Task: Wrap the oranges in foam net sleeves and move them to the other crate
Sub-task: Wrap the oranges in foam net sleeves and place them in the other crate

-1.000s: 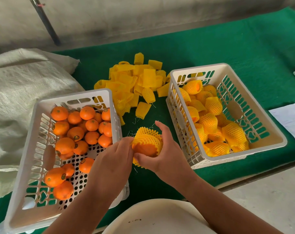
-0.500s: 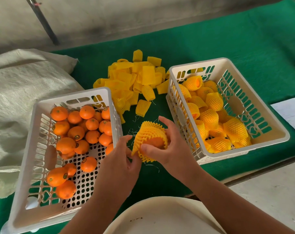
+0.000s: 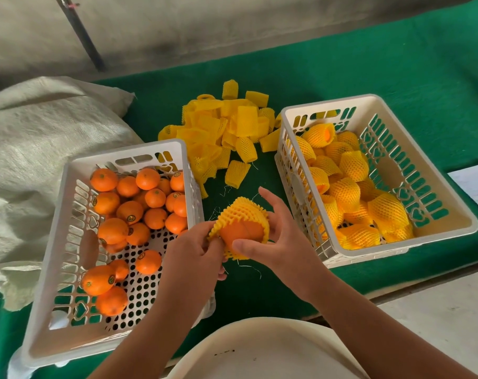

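Between the two crates I hold one orange (image 3: pixel 242 231) half covered by a yellow foam net sleeve (image 3: pixel 239 213). My left hand (image 3: pixel 192 255) pinches the sleeve's near edge. My right hand (image 3: pixel 280 236) grips the orange and sleeve from the right, thumb below and fingers behind. The white left crate (image 3: pixel 68 203) holds several bare oranges (image 3: pixel 129 212). The white right crate (image 3: pixel 448 214) holds several wrapped oranges (image 3: pixel 349 192). A pile of empty sleeves (image 3: pixel 224 127) lies behind on the green cloth.
A grey woven sack (image 3: pixel 35 149) lies left of the left crate. A white sheet of paper (image 3: pixel 475 184) sits at the right edge. A pale round surface (image 3: pixel 259 351) is just below my arms. A dark pole (image 3: pixel 82 31) leans at the back.
The sleeve has turned in my hands and more bare orange shows at the near side. My left hand has closed in again and pinches the sleeve's edge.
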Demonstrator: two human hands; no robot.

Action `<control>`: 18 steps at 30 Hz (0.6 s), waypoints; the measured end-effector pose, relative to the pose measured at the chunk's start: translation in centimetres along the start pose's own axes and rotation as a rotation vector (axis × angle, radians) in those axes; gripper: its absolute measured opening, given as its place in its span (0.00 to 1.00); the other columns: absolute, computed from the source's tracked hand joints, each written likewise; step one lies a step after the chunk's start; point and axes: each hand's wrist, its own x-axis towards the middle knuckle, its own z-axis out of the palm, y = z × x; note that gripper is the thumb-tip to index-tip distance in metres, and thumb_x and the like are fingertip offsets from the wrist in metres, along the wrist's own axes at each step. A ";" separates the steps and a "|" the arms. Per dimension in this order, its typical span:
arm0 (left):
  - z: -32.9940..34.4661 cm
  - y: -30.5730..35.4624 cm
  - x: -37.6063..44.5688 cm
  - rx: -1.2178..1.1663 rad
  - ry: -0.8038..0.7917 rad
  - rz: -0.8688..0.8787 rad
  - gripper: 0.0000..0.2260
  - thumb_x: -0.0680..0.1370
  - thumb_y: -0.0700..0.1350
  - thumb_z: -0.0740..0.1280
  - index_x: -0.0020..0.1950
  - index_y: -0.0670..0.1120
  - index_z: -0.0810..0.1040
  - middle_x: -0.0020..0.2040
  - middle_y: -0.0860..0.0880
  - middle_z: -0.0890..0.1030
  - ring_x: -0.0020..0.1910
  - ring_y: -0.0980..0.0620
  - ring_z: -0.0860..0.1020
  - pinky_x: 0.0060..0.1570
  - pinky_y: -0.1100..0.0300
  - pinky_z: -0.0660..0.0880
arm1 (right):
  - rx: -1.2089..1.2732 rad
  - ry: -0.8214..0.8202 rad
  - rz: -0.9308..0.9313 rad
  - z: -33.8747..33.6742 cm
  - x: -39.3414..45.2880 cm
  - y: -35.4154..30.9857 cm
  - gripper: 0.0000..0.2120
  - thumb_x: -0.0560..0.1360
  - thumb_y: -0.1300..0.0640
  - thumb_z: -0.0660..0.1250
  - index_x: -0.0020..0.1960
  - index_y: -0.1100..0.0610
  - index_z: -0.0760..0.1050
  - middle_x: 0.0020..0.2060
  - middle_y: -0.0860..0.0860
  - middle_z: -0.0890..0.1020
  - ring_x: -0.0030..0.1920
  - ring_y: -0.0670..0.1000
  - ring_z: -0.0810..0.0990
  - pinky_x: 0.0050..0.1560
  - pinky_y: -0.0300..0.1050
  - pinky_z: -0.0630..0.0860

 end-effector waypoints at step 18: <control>-1.2 2.4 -0.4 0.611 0.062 0.507 0.18 0.76 0.46 0.73 0.66 0.47 0.80 0.57 0.49 0.82 0.52 0.51 0.81 0.41 0.60 0.80 | -0.376 0.010 -0.133 0.0 0.0 -0.1 0.56 0.64 0.29 0.76 0.80 0.29 0.44 0.64 0.20 0.59 0.69 0.45 0.71 0.65 0.50 0.79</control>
